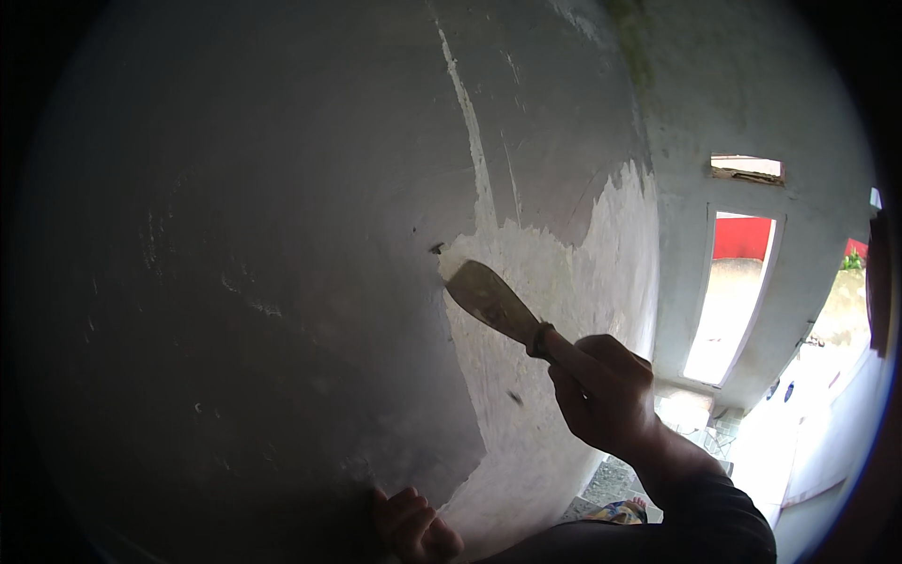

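Note:
My right hand is wrapped around the handle of a scraper. The scraper's wide, worn blade points up and left, its front edge at the boundary between grey paint and a pale patch on the wall. Small dark bits show by the blade's tip and below it, one of them blurred against the pale patch. Low in the view, my left hand is curled into a loose fist close to the grey wall, with nothing visible sticking out of it. Its palm is hidden.
A long, narrow bare streak runs up the wall from the pale patch. At the right, an adjoining wall has a tall bright opening and a smaller one above. A bare foot and patterned cloth show over the floor below my right arm.

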### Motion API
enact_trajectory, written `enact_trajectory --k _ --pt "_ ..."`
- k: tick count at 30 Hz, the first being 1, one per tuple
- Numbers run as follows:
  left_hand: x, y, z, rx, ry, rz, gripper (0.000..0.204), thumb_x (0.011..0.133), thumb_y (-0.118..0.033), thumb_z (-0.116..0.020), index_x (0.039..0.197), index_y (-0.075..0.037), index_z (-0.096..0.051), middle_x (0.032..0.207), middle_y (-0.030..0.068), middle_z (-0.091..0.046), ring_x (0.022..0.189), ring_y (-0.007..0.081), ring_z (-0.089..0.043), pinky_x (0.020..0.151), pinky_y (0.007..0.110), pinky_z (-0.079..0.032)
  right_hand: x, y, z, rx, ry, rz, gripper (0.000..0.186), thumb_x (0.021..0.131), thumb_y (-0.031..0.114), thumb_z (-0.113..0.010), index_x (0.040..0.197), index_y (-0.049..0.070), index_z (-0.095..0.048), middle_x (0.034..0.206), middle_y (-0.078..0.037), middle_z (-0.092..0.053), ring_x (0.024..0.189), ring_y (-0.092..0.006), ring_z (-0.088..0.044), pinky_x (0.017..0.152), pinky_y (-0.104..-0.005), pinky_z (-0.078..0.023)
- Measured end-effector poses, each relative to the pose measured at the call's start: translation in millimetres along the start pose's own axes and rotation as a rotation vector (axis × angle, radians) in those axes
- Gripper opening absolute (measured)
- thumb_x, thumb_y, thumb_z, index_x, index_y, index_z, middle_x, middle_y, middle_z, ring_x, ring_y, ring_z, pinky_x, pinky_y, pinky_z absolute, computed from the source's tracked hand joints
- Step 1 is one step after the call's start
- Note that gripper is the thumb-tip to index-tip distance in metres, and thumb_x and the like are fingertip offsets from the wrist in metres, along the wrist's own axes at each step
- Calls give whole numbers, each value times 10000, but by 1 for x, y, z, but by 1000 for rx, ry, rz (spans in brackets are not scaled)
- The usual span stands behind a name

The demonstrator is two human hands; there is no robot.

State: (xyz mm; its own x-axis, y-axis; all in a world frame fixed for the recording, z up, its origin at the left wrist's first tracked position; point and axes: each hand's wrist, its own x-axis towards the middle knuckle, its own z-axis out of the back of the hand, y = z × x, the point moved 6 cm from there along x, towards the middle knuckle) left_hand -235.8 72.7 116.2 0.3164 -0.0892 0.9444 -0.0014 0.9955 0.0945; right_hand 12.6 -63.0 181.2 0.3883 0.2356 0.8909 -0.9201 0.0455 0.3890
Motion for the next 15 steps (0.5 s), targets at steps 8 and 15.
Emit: enact_trajectory --k 8,15 --pt "0 -1 -1 0 1 19 178 972 -124 -554 1094 -10 -615 1064 180 -669 1007 354 -654 1098 587 -423 -1 -1 -1 11 -67 17 421 803 -41 -715 1215 44 -708 781 -71 -667 653 -177 -671 565 -308 -568" --pt "3 -1 -4 28 -5 -5 176 970 -119 -558 1090 -2 -616 1061 178 -669 1001 344 -654 1080 566 -449 6 -11 -2 65 -40 -94 410 808 -47 -730 1212 17 -710 824 -116 -690 684 -197 -691 586 -311 -567"
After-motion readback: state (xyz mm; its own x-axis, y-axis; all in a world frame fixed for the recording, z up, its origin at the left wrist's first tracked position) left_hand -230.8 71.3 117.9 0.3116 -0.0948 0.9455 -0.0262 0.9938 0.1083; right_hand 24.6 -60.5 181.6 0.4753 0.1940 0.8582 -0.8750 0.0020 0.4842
